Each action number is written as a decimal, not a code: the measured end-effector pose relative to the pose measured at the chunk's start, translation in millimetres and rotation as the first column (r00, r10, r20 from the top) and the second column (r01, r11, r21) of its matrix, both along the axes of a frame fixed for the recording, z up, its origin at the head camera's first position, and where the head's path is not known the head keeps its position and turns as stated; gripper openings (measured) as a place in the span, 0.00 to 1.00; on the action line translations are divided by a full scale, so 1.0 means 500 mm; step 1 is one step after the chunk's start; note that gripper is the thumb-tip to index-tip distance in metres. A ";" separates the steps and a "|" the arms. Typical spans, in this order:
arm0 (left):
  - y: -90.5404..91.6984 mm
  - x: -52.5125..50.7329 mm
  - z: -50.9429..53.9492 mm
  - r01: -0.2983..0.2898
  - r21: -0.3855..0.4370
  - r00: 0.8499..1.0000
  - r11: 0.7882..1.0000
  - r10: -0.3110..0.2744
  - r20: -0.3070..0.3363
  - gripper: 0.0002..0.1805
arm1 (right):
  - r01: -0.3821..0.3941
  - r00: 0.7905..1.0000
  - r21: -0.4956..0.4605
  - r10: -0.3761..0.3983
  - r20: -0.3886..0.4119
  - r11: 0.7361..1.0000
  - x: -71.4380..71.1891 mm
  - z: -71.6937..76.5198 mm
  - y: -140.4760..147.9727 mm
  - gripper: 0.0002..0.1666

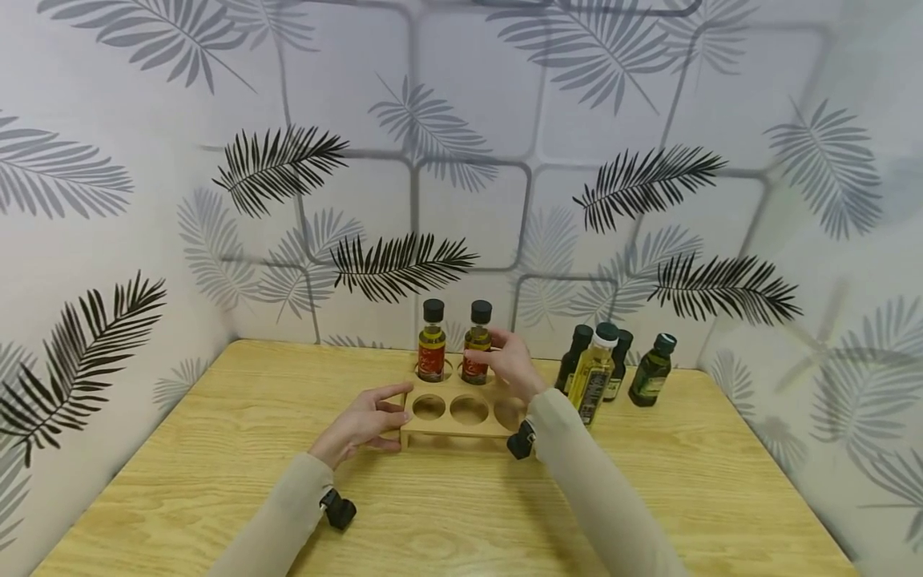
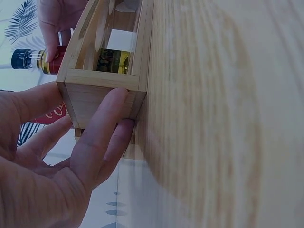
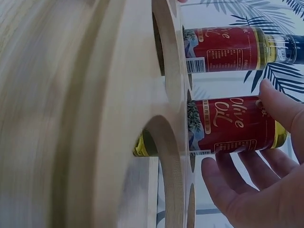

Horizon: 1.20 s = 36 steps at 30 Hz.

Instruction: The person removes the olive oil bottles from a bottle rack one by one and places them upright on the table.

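Note:
A wooden bottle rack (image 1: pixel 433 426) with round holes stands on the table. Two olive oil bottles with red labels and black caps are upright in its back row: the left bottle (image 1: pixel 431 353) and the middle bottle (image 3: pixel 228 124). My right hand (image 1: pixel 513 365) holds the middle bottle, thumb and fingers around its upper part; its lower end shows below the top board in the right wrist view. At the rack's left end, my left hand (image 1: pixel 364 421) rests its extended fingers (image 2: pixel 102 126) against the end panel. My right hand and sleeve cover the rack's back right corner.
Right of the rack stand a tall clear bottle (image 1: pixel 593 381) of yellow oil, dark bottles (image 1: pixel 577 353) partly behind it, and a green bottle (image 1: pixel 650 373). A patterned wall (image 1: pixel 476 216) rises behind the wooden table (image 1: pixel 447 513). The rack's front row shows round holes (image 1: pixel 469 409).

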<state>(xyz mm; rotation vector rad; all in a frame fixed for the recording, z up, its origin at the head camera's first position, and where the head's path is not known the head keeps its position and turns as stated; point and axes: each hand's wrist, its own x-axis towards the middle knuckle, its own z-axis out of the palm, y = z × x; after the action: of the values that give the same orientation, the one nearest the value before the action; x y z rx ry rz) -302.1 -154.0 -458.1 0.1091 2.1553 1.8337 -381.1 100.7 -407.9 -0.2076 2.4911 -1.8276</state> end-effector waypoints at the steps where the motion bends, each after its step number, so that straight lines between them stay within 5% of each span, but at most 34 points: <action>1: 0.000 0.000 0.000 0.000 -0.002 1.000 1.000 0.000 -0.001 0.32 | 0.005 1.000 0.002 -0.005 -0.007 1.000 0.001 0.000 -0.001 0.36; 23: 0.000 0.000 -0.001 -0.004 -0.003 1.000 1.000 0.004 0.005 0.32 | -0.011 1.000 -0.012 0.011 0.017 1.000 -0.004 -0.004 0.014 0.44; 36: 0.001 -0.003 0.001 0.006 0.002 1.000 1.000 -0.006 0.005 0.32 | -0.029 0.999 -0.098 0.024 -0.044 0.995 0.017 0.034 0.034 0.37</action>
<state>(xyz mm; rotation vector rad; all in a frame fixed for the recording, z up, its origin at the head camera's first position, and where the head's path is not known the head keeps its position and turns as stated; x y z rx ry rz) -303.4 -153.6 -457.4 0.1115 2.1476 1.8309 -372.8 117.9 -391.1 -0.2849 2.4148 -1.9578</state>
